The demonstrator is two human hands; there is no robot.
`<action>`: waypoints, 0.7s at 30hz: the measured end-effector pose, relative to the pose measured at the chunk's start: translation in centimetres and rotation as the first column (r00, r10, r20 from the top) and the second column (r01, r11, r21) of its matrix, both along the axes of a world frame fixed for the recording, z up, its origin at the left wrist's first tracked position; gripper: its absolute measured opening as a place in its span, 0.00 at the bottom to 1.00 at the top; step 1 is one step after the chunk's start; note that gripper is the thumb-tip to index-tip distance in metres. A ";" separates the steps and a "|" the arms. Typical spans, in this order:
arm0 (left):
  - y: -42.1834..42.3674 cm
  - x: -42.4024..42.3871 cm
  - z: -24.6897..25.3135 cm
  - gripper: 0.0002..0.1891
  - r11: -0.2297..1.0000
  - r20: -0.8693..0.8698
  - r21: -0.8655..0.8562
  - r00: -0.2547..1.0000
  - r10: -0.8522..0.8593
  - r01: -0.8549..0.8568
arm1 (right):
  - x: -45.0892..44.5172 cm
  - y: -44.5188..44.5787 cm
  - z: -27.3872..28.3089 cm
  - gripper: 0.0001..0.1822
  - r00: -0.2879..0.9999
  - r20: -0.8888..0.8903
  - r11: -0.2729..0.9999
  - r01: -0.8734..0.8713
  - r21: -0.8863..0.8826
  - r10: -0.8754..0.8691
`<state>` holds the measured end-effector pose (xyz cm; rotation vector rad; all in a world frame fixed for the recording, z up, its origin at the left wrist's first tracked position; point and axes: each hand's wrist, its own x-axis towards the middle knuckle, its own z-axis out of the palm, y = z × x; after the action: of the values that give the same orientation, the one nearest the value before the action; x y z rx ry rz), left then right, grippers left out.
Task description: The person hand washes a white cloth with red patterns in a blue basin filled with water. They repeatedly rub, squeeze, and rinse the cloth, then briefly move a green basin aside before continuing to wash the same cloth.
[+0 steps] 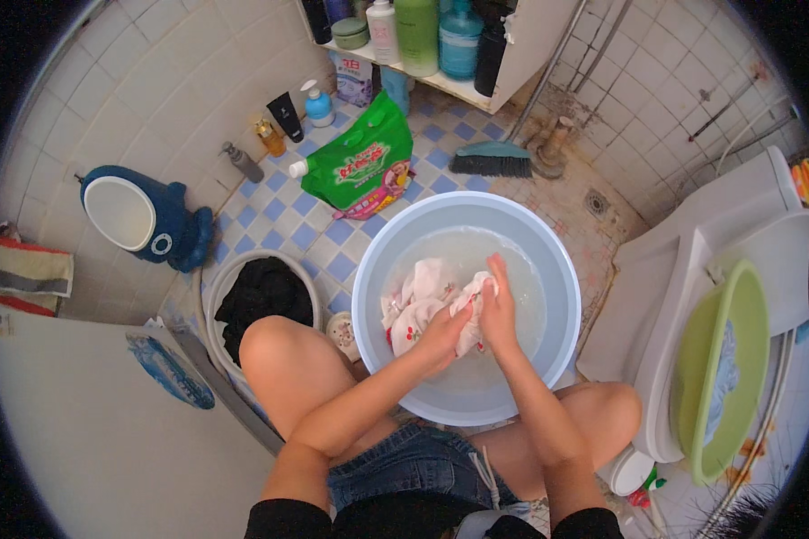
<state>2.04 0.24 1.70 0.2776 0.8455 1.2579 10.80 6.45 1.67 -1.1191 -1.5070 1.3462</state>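
A pale blue plastic basin (466, 404) stands on the floor between my knees, holding cloudy water. In it lies a wet white garment (414, 323) printed with small red cherries, partly in the water. My left hand (445, 337) grips a bunched part of this cloth. On the other side of the same bunch, my right hand (499, 303) holds it between thumb and palm, its fingers stretched upward. Both hands are close together above the water, near the basin's middle. Some of the garment is hidden behind my left hand.
A white bucket (315, 283) with black clothing (266, 296) stands left. Beyond the basin are a green detergent pouch (361, 162), several bottles and a broom (491, 160). Right, a green basin (698, 377) with blue cloth rests on the toilet (681, 269). A blue child's urinal (168, 222) hangs left.
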 end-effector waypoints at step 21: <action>3.1 -1.2 -2.7 0.21 0.903 -0.917 -0.169 -0.398 0.003 0.395 | 4.2 -0.3 -3.6 0.21 0.406 0.907 0.871 -0.401 0.285 -0.110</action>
<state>0.87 3.30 -1.01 1.9660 1.9921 0.3334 15.02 6.17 -1.93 -1.4913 -2.6125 0.2582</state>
